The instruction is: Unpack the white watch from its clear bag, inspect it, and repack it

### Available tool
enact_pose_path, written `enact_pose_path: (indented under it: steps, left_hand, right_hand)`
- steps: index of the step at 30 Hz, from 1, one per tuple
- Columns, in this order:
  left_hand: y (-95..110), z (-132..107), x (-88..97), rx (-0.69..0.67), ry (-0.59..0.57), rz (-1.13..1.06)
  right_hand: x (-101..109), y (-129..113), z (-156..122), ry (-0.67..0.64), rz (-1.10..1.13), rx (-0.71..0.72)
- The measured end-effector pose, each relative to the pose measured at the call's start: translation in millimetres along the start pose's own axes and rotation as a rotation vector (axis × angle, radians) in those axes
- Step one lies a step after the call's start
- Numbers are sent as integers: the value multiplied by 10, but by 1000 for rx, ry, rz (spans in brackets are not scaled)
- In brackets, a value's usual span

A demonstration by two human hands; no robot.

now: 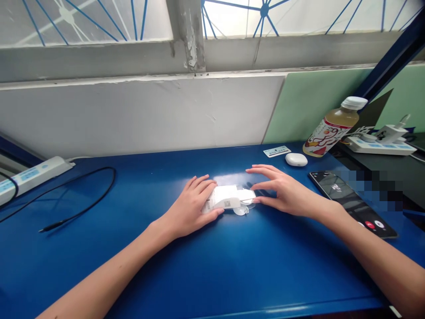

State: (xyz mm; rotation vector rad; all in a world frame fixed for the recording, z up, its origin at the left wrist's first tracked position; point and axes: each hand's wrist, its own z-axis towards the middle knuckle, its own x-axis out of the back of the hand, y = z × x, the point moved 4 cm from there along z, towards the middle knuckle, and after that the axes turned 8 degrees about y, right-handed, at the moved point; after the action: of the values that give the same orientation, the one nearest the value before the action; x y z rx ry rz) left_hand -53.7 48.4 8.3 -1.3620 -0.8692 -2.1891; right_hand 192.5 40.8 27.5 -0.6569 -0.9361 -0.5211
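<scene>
Surface [199, 274]: blue, glossy; front edge [299, 309] crosses the bottom of the view, rear edge meets a pale panel [139, 115].
Room, front: a broad bare strip runs from both hands to the front edge.
Room, left: blue surface extends from the left hand to the looped black cable [51, 227]; a power strip [36, 177] lies beyond it.
Room, rear: blue surface separates the box from the panel.
Room, right: restricted. Phone [348, 204] lies beside the right forearm; case [296, 159], card [276, 151] and bottle [332, 128] stand or lie near the rear edge.
Box [227, 197]: located mid-surface, between the hands; white, small, with a dark square code on its near side and faint print at the left end, partly covered by fingers.
Tab [246, 196]: white, narrower than the box, at its right end.
Clear piece [241, 211]: transparent, rounded, below the tab, with glare.
Left hand [191, 206]: holds the box's left end, thumb on the near side, fingers on the far side.
Right hand [287, 190]: narrow gap between thumb and fingertip at the tab's end, another finger raised; firm grip cannot be confirmed.
</scene>
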Motion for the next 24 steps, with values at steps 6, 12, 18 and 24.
enact_pose_path:
  steps: [6,12,18,24]
  left_hand:
    - [65,-5,-22,-21,-9,-5]
    - [82,-13,-40,-27,-50,25]
    - [31,-9,-44,-12,-59,6]
    - [30,-15,-49,-6,-56,-35]
  right_hand:
    - [-122,-100,-23,-11,79,-33]
    - [-210,-160,-12,-53,133,-35]
    - [-83,-81,-40,-95,105,-54]
    - [-179,-117,-47,-50,144,-83]
